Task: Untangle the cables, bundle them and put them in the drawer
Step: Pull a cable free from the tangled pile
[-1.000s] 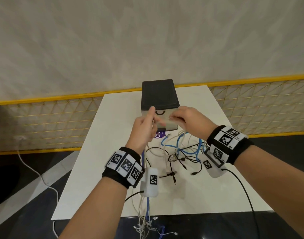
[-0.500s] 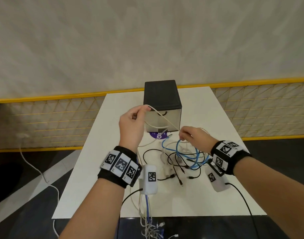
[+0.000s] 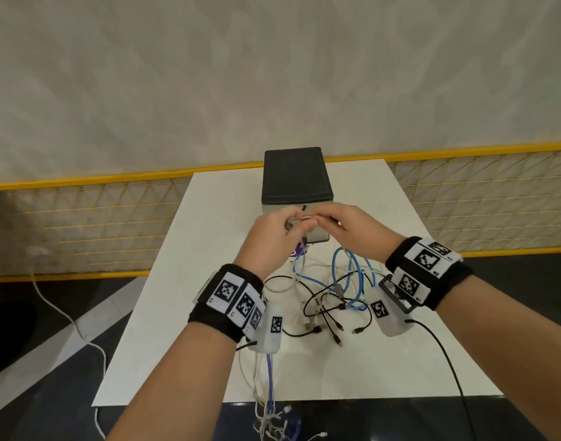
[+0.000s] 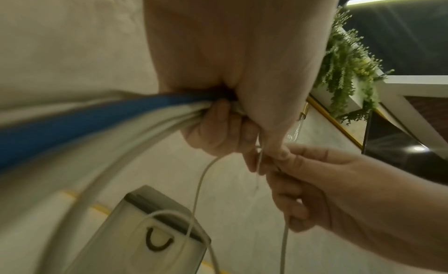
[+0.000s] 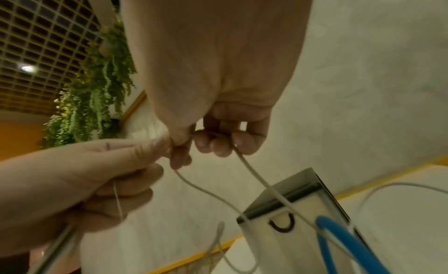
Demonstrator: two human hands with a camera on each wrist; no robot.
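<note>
Both hands raised before drawer box: left hand and right hand pinch white cable, fingertips touching; earlier apart.

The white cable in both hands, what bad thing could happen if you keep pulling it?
The white cable pinched by the left hand and right hand runs down into the tangled pile with blue and black cables, so a pull might tighten a knot or drag the pile. Cable ends hang off the table edge and could pull more cable off the table.
</note>
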